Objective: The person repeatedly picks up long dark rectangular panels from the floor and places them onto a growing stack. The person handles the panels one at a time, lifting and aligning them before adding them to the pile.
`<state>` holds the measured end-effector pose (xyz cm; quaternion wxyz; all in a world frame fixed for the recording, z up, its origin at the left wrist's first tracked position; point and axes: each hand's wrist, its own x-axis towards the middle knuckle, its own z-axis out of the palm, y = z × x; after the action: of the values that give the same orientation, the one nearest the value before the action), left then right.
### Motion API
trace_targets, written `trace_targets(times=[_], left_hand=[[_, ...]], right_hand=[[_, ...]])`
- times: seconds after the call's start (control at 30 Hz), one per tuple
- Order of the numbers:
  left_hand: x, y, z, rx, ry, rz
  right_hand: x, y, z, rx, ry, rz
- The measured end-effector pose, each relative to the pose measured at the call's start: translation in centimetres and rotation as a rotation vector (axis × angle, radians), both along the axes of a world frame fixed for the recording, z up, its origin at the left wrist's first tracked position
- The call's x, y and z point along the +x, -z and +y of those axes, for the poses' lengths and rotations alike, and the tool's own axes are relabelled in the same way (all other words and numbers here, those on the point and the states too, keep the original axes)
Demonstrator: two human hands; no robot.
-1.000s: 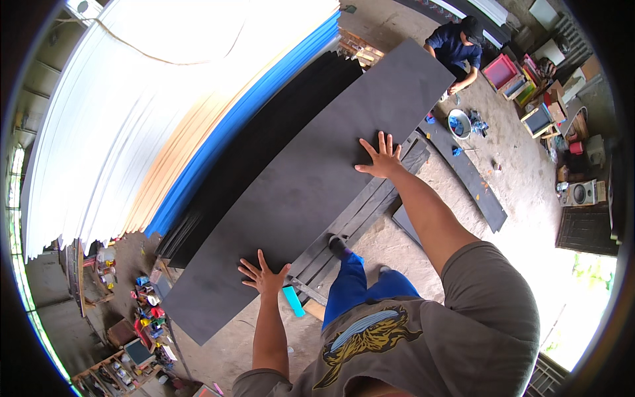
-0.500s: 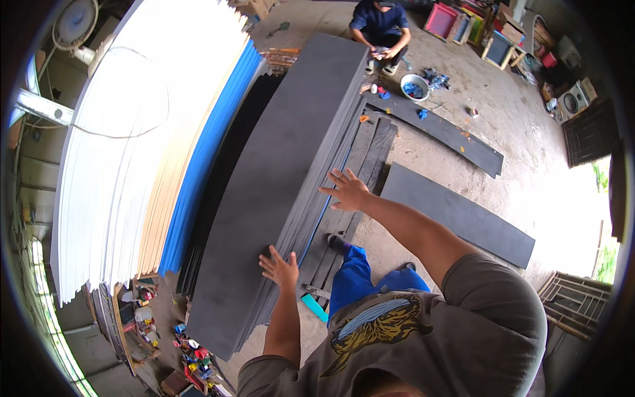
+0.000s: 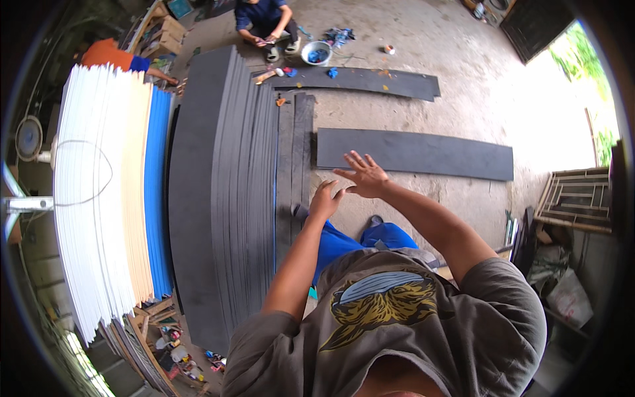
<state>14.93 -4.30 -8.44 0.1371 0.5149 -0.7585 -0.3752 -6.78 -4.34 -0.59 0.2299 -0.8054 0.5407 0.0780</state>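
Note:
Both hands are in the air in front of my body, close to each other and holding nothing. My right hand point(image 3: 366, 177) has its fingers spread, nearest to a flat dark grey sheet point(image 3: 423, 154) on the floor. My left hand point(image 3: 326, 200) is just left of it, thumb apart from the fingers, between my body and a tall stack of dark grey sheets point(image 3: 195, 198). The stack stands on edge at my left, its layered edges towards me. Left of it lean blue sheets point(image 3: 157, 192), cream sheets point(image 3: 137, 192) and white sheets point(image 3: 92, 192).
A co-worker point(image 3: 263, 20) crouches beyond the stack, near a bowl of blue scraps point(image 3: 316, 53). Another person in orange point(image 3: 106, 55) bends behind the white sheets. A long grey strip point(image 3: 370, 81) lies across the floor. A slatted wooden frame point(image 3: 575, 198) stands at right.
Both hands have left the grey stack and come together at its right. My view has turned to the right, and the person in orange has come into view at the far left.

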Motion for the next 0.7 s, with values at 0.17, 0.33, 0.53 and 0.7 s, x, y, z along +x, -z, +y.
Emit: trace_targets(times=[0.17, 0.33, 0.53, 0.7], left_hand=[[-10.2, -0.7, 2.7, 0.034, 0.198, -0.038], [-17.8, -0.9, 3.0, 0.152, 0.359, -0.017], [-26.0, 1.7, 2.6, 0.270, 0.461, -0.117], [-33.0, 7.2, 1.9, 0.303, 0.592, -0.206]], right_hand=[[-10.0, -1.0, 6.1, 0.056, 0.215, 0.030], [-17.0, 1.2, 10.7, 0.036, 0.395, 0.023], [-24.3, 3.0, 13.5, 0.124, 0.577, -0.010], [-31.9, 5.1, 15.8, 0.202, 0.674, -0.002]])
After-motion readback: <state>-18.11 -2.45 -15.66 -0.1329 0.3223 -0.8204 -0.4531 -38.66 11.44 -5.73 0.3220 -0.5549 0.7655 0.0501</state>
